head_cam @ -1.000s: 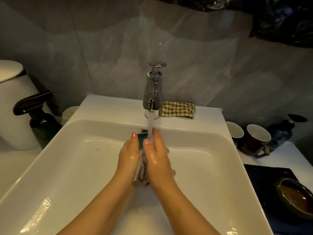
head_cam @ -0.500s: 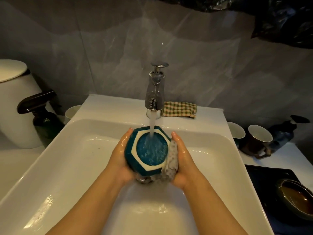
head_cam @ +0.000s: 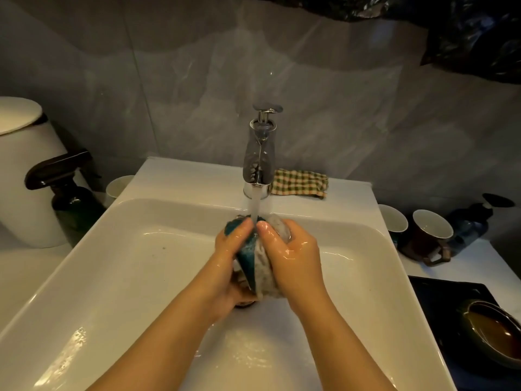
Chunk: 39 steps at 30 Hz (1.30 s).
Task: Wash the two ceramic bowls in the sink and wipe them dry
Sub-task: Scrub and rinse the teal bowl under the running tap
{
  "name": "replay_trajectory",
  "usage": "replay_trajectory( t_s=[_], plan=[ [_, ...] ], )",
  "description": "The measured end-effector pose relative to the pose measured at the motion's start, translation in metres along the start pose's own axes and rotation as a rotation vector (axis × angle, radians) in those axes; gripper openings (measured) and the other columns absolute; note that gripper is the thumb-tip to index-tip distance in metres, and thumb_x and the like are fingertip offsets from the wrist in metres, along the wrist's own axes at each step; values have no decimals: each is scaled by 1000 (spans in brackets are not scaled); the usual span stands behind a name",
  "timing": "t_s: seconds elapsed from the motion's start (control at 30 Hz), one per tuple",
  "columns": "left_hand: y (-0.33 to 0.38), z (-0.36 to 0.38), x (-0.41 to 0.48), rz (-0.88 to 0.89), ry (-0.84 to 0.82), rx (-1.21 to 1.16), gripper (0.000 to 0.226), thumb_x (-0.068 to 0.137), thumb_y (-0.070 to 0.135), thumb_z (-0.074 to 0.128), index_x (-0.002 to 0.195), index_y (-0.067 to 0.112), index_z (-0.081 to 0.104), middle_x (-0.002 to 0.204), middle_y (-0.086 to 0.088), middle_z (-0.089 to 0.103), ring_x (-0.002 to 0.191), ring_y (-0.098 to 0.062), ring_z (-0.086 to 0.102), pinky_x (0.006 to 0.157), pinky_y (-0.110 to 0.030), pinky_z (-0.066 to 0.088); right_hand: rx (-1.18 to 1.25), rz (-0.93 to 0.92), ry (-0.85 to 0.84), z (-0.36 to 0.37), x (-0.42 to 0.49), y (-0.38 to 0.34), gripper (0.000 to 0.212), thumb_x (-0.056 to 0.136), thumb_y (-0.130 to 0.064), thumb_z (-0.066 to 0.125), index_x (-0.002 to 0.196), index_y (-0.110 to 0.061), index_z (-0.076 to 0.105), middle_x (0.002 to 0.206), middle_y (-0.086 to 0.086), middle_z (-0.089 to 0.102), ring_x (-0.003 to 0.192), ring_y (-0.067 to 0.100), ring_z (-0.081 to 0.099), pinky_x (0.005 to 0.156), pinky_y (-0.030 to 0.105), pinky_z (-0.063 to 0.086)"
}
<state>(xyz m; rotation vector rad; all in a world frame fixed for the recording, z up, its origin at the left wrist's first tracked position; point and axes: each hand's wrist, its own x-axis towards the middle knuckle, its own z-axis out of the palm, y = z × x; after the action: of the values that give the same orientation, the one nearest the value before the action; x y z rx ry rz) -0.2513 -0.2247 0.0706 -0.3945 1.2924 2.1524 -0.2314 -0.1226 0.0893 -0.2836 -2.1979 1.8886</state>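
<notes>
Teal ceramic bowl (head_cam: 245,259), tipped on edge above sink (head_cam: 118,277) centre, under running faucet (head_cam: 259,156). Gripped at 9 o'clock by left hand (head_cam: 225,253), fingers curled over rim; at 3 o'clock, right hand (head_cam: 296,253) fingers curled, pressing grey cloth (head_cam: 265,263) against it. Brown bowl (head_cam: 496,334) at 4 o'clock.

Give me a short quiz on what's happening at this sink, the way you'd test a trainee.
1. True or false: water is running from the tap.
2. What does the right hand press against the teal bowl? A a grey rag; B a brush; C a soap bar.
3. Fill in: the brown bowl waits to the ___ of the sink.
Key: 1 true; 2 A; 3 right.
</notes>
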Motion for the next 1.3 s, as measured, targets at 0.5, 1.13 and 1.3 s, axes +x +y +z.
replay_trajectory(
  t_s=[0.5, 1.13, 1.3],
  plan=[
    [11, -22, 5, -197, -119, -225, 54, 66, 51, 56, 101, 13, 69, 92, -23, 69, 87, -40, 59, 77, -51, 48, -3, 27, -438, -8, 1, -3, 25, 91, -20, 57, 111, -33, 51, 104, -10, 61, 97, 7, 60, 74, 19, 55],
    [14, -19, 5, 17, -13, -134, 41, 80, 49, 47, 81, 14, 68, 63, -9, 67, 70, -25, 61, 60, -34, 46, -705, -240, -468, 11, -11, 7, 70, 76, -71, 15, 128, -32, 41, 124, -8, 54, 115, 10, 44, 107, 36, 32],
    [15, -21, 4, 27, 59, -140, 40, 78, 49, 50, 89, 14, 68, 68, -12, 69, 77, -30, 60, 65, -41, 49, -668, -175, -479, 3, -10, -2, 49, 91, -60, 30, 75, -26, 61, 69, -7, 60, 70, 8, 52, 79, 26, 43]
  ],
)
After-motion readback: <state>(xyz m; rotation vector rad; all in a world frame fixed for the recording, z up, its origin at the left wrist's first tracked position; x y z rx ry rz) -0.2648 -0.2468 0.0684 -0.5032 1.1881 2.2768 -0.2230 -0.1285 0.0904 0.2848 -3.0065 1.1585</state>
